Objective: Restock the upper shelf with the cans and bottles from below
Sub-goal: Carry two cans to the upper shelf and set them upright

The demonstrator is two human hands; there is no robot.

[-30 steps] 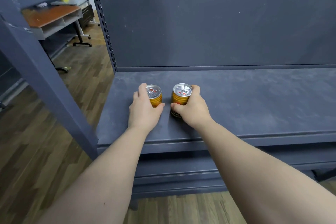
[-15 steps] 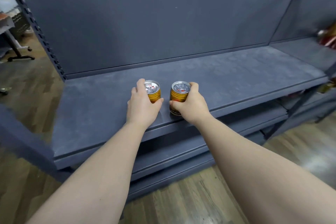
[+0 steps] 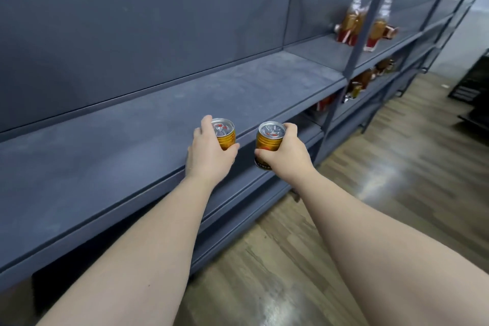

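Observation:
Each hand holds a small gold can with a silver pull-tab lid. My left hand (image 3: 209,156) grips the left can (image 3: 224,133) over the front edge of the grey upper shelf (image 3: 137,124). My right hand (image 3: 287,155) grips the right can (image 3: 268,140) just past that edge, in the air in front of the shelf. Both cans are upright. Whether the left can touches the shelf I cannot tell.
In the shelf bay to the right stand bottles of amber drink with red labels (image 3: 352,21), and more cans and bottles (image 3: 363,81) sit on the lower shelves there. A grey upright post (image 3: 360,34) divides the bays. Wooden floor (image 3: 397,167) lies on the right.
My view has swung to the right along the shelving. Both hands, each still gripping its can, have shifted from over the shelf surface to its front edge; the right can is off the shelf.

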